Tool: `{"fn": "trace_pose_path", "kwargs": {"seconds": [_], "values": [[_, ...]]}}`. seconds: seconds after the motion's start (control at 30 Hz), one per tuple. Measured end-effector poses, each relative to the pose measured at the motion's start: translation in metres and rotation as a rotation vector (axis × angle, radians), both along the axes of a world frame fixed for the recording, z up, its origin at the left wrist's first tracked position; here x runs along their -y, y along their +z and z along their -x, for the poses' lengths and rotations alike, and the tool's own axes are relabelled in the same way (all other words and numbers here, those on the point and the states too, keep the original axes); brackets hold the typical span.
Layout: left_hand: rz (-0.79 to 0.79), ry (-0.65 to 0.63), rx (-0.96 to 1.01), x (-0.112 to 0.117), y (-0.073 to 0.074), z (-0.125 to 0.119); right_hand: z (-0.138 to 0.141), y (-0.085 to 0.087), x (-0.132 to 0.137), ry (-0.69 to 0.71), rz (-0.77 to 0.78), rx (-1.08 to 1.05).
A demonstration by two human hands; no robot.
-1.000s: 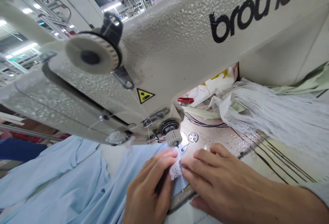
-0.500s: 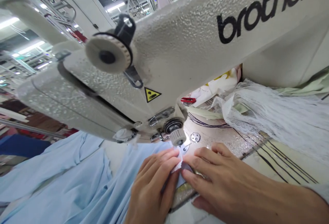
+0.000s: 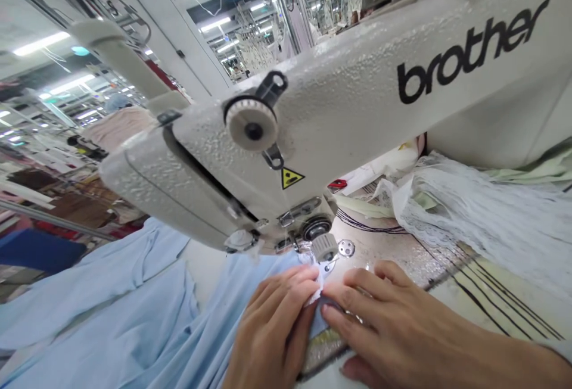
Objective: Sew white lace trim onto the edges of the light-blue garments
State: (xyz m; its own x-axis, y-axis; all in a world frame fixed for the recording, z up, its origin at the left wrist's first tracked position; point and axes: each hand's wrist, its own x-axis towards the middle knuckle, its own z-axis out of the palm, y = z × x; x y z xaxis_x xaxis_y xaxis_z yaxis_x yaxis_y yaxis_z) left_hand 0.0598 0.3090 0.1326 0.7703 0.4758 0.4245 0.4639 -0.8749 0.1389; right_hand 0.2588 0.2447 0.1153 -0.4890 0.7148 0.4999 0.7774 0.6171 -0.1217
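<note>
My left hand (image 3: 277, 320) rests on light blue fabric (image 3: 201, 335) just in front of the sewing machine's needle area. Its fingers are pressed together over the cloth, beside a short strip of white lace (image 3: 314, 297). From the right, my right hand (image 3: 393, 320) pinches the fabric edge by the lace between thumb and forefinger. Both sets of fingertips nearly meet below the presser foot, which is largely hidden behind the machine head. The white sewing machine (image 3: 344, 121) spans the view above my hands, with its lamp lighting the stitching spot.
White lace (image 3: 482, 210) lies heaped on the right of the machine bed (image 3: 384, 252), near dark cords (image 3: 504, 293). A red-handled tool (image 3: 337, 184) sits behind the needle area. More blue cloth spreads left. Racks and ceiling lights fill the background.
The view has shifted, so the machine and hands appear slightly farther right and lower. Both hands keep the same hold on the fabric and lace by the needle.
</note>
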Motion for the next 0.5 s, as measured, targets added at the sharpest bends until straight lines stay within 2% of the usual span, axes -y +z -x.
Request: {"fn": "trace_pose_path", "kwargs": {"seconds": [0.13,0.27,0.4,0.5], "values": [[-0.005,0.024,-0.025,-0.001,0.002,-0.001,0.001,0.001,0.001,-0.031,0.017,-0.021],[0.023,0.033,-0.017,-0.001,0.004,-0.002,-0.002,0.01,0.006,-0.057,0.033,-0.023],[0.025,0.02,-0.021,0.0,0.005,-0.004,-0.005,0.017,0.01,-0.011,0.047,0.02],[0.005,0.014,-0.016,0.001,0.004,-0.004,-0.004,0.013,0.009,0.027,0.002,0.041]]}}
